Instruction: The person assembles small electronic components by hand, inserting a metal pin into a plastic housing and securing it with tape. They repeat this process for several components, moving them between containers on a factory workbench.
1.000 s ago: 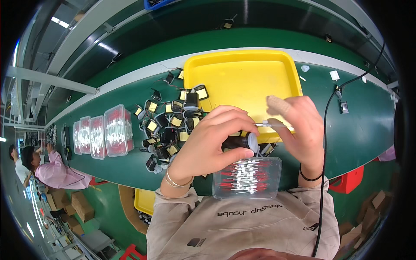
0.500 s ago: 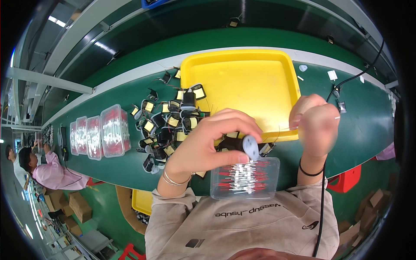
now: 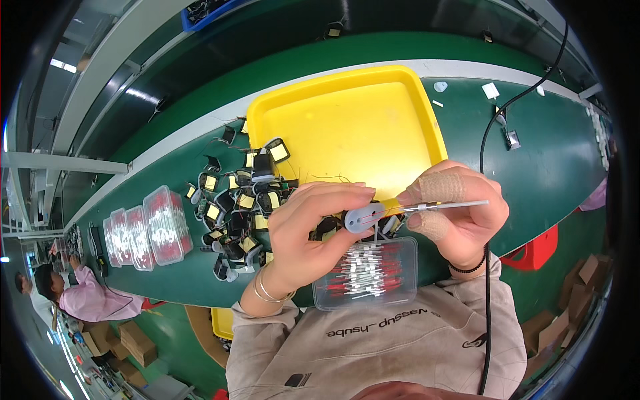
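My left hand (image 3: 300,230) is closed around a small black device with a round grey end cap (image 3: 360,219), which has small holes in its face. Close by on its right, my right hand (image 3: 470,223) pinches a thin white-sleeved wire lead (image 3: 460,205) between taped thumb and finger. The lead's thin end points toward the cap; whether it goes into a hole I cannot tell. Below both hands sits a clear plastic box (image 3: 408,290) holding many white and red leads (image 3: 367,270). Part of the black device is hidden by my left fingers.
A yellow tray (image 3: 347,117) lies beyond my hands. Many black devices with yellow pads (image 3: 239,223) are heaped left of it. Farther left stand several clear boxes of leads (image 3: 160,227). A black cable (image 3: 485,287) hangs at the right. A person in pink (image 3: 100,293) sits far left.
My right hand has come left to the end cap, and the white-sleeved lead now shows in its pinch. My left hand still holds the device. The whole view has shifted slightly.
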The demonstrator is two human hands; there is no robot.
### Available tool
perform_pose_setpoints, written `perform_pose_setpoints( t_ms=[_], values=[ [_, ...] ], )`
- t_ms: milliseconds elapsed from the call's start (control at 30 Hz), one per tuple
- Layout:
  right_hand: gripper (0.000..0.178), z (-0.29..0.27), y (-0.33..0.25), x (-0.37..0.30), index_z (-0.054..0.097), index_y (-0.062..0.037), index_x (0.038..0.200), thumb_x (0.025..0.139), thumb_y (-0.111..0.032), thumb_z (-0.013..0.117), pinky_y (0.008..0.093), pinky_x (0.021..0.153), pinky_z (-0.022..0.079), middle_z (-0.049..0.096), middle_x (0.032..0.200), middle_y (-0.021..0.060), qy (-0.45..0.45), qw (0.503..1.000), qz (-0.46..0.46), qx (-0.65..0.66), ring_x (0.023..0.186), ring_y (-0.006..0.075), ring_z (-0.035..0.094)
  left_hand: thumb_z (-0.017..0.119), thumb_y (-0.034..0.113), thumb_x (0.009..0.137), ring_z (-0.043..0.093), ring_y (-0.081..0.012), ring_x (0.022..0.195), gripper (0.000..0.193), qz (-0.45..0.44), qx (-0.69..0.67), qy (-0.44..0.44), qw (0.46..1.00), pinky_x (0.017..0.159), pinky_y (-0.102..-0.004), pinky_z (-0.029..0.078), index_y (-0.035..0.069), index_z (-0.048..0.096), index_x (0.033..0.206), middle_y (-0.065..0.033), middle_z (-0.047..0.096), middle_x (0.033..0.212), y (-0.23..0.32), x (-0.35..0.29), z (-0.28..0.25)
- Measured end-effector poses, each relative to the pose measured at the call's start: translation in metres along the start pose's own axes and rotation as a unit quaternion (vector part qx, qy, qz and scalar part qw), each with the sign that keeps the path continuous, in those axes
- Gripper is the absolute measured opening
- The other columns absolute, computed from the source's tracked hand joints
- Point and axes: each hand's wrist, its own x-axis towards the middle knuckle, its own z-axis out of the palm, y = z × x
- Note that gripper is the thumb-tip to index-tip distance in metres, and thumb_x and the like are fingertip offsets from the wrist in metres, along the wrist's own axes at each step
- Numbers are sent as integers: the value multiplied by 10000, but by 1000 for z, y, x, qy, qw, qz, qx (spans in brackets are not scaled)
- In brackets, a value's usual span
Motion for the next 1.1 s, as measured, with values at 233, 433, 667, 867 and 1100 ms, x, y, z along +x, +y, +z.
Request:
perform_pose_setpoints(
  t_ms=[233, 433, 667, 867, 1100],
  values=[
    [293, -1, -3, -2, 680, 0, 861, 593, -43, 791, 271, 577, 507, 666, 735, 99, 3, 999, -36, -29, 623, 208, 634, 746, -21, 619, 670, -241, 883, 320, 24, 20, 2, 1000, 788, -325, 478, 26, 656, 923, -97, 695, 934, 0, 0, 0],
    [299, -1, 1, -3, 683, -3, 866, 594, -54, 799, 270, 570, 503, 657, 727, 94, 18, 998, -47, -34, 624, 208, 630, 746, 8, 646, 671, -228, 888, 277, 27, 51, 3, 998, 817, -349, 469, 32, 659, 909, -84, 699, 911, 3, -2, -1],
    [278, -5, -7, -2, 682, 22, 792, 593, -125, 809, 292, 601, 498, 678, 732, 89, -7, 998, -21, -60, 642, 214, 635, 735, 16, 658, 670, -214, 899, 256, 30, 75, -2, 997, 841, -353, 454, 35, 660, 903, -78, 701, 915, 5, -2, 0],
    [340, -1, -5, -10, 710, -12, 807, 513, -136, 828, 280, 595, 505, 675, 747, 77, -40, 990, -88, -106, 650, 208, 640, 729, 1, 650, 669, -217, 915, 269, 27, 103, 0, 994, 852, -349, 430, 50, 663, 906, -72, 700, 930, 8, -3, -2],
    [352, 6, 1, -13, 674, -6, 860, 530, -129, 671, 268, 539, 513, 638, 780, 91, 7, 972, -199, -128, 636, 184, 607, 732, -16, 625, 668, -212, 918, 308, 51, 152, 6, 987, 850, -346, 422, 57, 661, 916, -67, 699, 937, 9, -2, -1]
  ],
)
